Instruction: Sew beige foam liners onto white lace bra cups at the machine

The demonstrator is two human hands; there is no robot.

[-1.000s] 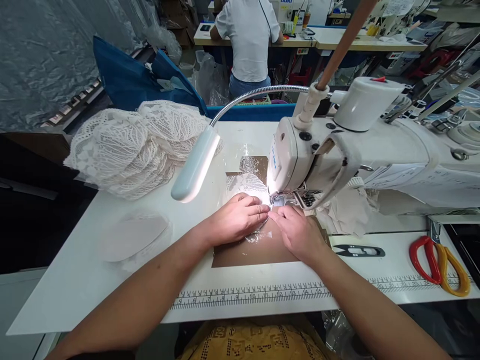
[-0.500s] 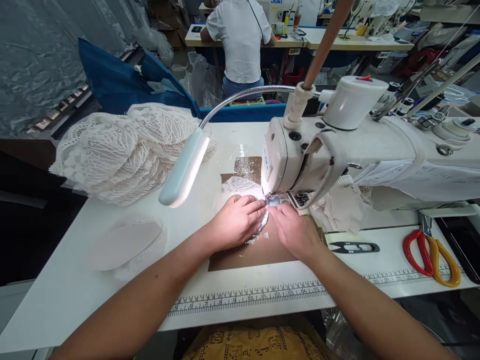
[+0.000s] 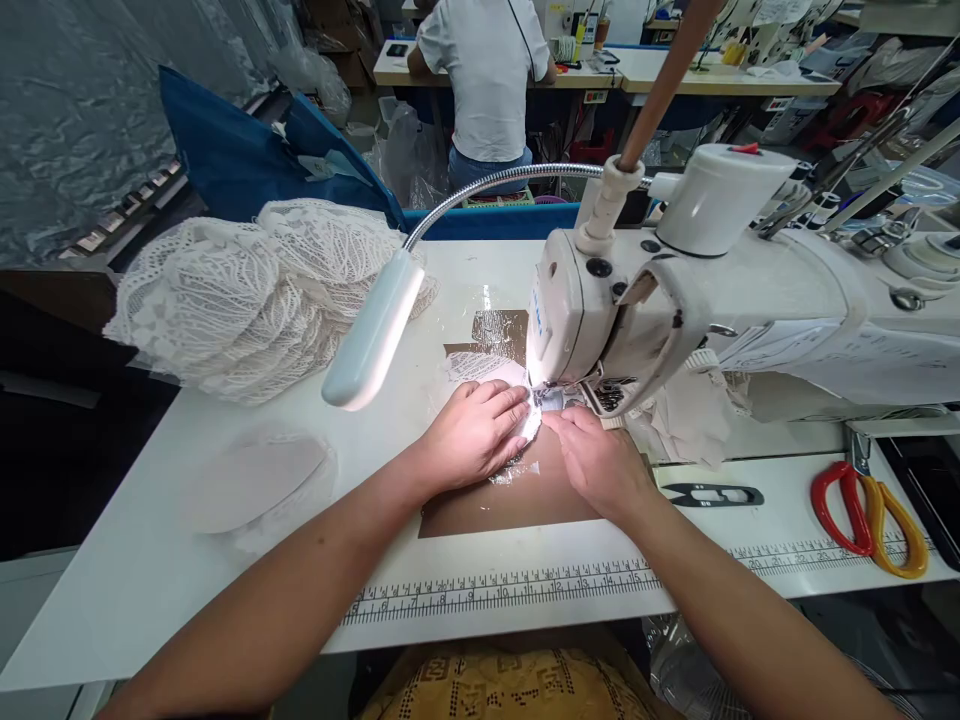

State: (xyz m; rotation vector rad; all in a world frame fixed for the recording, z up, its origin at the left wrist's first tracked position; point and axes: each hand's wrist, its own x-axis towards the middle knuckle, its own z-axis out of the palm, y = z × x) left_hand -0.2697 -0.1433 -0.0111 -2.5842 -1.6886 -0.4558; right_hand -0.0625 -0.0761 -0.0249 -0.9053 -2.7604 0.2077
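Observation:
A white lace fabric piece [image 3: 491, 369] lies under the needle area of the white sewing machine [image 3: 559, 300], on a brown sheet [image 3: 480, 512]. My left hand [image 3: 476, 430] rests flat on the piece, its fingers stretched side by side and pointing at the presser foot. At the piece's right edge, close to the foot, my right hand [image 3: 596, 455] has its index finger extended and the thumb and other fingers folded in, seemingly pinching the edge. The fingertips of both hands are close together under the lamp's glare. Part of the piece is hidden under my left hand.
A lamp [image 3: 375, 330] on a bent metal neck reaches over the table. A heap of white lace [image 3: 247, 300] and pale oval pieces [image 3: 262, 480] lie left. Thread snips [image 3: 712, 495] and scissors [image 3: 870, 510] lie right. Another person [image 3: 487, 90] sits ahead.
The whole view has shifted slightly. My right index fingertip has moved a little away from my left fingers, and more of the piece's bright white edge shows between my hands.

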